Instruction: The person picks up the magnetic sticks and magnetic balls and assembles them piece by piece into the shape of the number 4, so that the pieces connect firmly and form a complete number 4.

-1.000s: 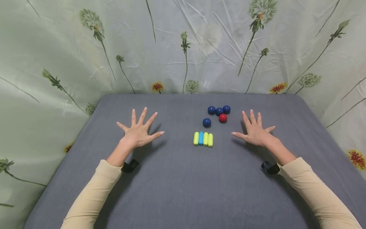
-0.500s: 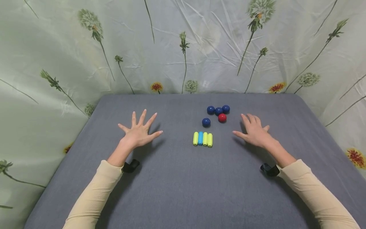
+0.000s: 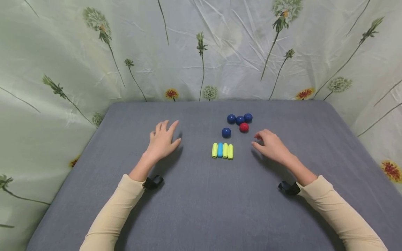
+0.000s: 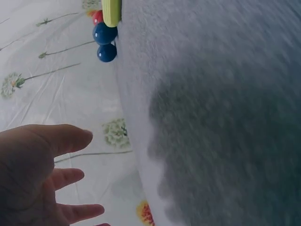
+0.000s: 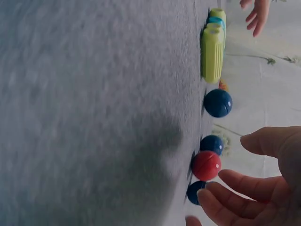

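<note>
My left hand point(image 3: 161, 142) hovers over the grey cloth left of the middle, fingers loosely bent and holding nothing. On the other side my right hand point(image 3: 270, 146) hangs above the cloth, fingers bent with a gap to the thumb, also holding nothing. Between them lies a row of ribbed tubes: several yellow-green ones point(image 3: 230, 152) and one blue tube point(image 3: 220, 150). Behind the row sit several dark blue balls, the nearest blue ball point(image 3: 226, 132) standing apart. A red ball point(image 3: 244, 127) touches the blue cluster; in the right wrist view this red ball point(image 5: 206, 165) is beside my fingertips.
A grey cloth-covered table point(image 3: 201, 209) spreads under everything. Behind and beside it hangs a pale curtain point(image 3: 176, 62) printed with dandelions. Black straps with cameras point(image 3: 153, 182) sit at both wrists, below the cuffs of the beige sleeves point(image 3: 114, 212).
Both hands were spread wide with straight fingers; now their fingers have drawn in and bent. The left hand has shifted right and the right hand a little left. Balls and tubes stay put.
</note>
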Action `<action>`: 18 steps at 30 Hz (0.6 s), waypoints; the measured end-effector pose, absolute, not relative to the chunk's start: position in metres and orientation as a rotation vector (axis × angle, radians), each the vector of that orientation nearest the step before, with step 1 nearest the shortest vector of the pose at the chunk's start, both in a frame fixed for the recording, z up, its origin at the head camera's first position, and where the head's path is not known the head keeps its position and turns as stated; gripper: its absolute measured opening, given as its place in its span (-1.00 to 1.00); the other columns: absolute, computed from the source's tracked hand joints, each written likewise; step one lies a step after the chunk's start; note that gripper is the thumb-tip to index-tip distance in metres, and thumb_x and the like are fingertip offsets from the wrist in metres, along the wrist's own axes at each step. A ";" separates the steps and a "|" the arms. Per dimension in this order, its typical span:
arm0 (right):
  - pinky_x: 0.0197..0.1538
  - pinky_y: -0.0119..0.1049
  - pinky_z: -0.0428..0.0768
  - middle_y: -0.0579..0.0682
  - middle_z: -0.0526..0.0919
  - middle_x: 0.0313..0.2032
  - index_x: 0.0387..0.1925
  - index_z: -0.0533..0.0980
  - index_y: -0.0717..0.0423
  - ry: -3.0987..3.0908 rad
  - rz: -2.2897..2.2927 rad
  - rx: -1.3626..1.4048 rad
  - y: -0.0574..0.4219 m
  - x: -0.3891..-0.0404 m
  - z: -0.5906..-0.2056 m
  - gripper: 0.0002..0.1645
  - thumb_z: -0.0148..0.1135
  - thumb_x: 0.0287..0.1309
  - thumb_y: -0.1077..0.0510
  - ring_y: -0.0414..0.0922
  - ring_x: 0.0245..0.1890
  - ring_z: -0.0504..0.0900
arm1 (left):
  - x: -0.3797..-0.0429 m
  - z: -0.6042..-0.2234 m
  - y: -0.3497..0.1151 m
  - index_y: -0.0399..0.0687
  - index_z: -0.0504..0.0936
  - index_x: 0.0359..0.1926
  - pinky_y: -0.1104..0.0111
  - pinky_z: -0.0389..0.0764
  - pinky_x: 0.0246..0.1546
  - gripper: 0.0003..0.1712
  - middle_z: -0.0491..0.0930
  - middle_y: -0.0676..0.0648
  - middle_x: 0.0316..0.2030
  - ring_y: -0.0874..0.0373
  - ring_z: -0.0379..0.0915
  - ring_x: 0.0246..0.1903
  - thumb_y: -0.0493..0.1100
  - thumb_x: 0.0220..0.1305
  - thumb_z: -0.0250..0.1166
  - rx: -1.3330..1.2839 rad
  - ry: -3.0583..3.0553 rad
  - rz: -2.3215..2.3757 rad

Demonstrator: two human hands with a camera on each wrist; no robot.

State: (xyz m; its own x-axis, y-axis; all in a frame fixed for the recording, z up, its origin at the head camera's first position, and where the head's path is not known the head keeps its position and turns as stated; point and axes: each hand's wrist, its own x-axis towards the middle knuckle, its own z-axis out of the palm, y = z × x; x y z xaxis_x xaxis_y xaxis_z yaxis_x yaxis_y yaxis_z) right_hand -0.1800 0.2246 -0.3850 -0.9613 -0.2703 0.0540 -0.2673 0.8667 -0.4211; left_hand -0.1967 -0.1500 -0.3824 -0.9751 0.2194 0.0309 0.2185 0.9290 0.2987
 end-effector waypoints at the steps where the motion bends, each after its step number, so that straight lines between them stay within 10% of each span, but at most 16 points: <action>1: -0.08 0.02 0.49 0.28 0.55 -0.17 -0.09 0.49 0.38 3.019 -0.697 -0.438 0.223 -0.180 -0.385 -0.61 0.14 0.19 0.12 0.11 -0.15 0.53 | -0.197 -0.382 -0.148 0.09 0.06 0.43 -0.27 0.14 0.15 -0.26 0.03 -0.31 0.38 -0.28 -0.10 0.38 0.04 0.30 0.12 0.356 3.095 0.493; 18: -0.24 -0.23 0.48 0.13 0.62 -0.36 -0.21 0.56 0.29 2.935 -0.814 -0.466 0.204 -0.183 -0.382 -0.72 0.14 0.16 0.13 -0.08 -0.35 0.52 | -0.208 -0.381 -0.116 -0.10 0.32 0.30 -0.07 0.42 0.00 -0.41 0.40 -0.25 0.16 -0.19 0.34 0.14 -0.02 0.30 0.14 0.467 3.153 0.599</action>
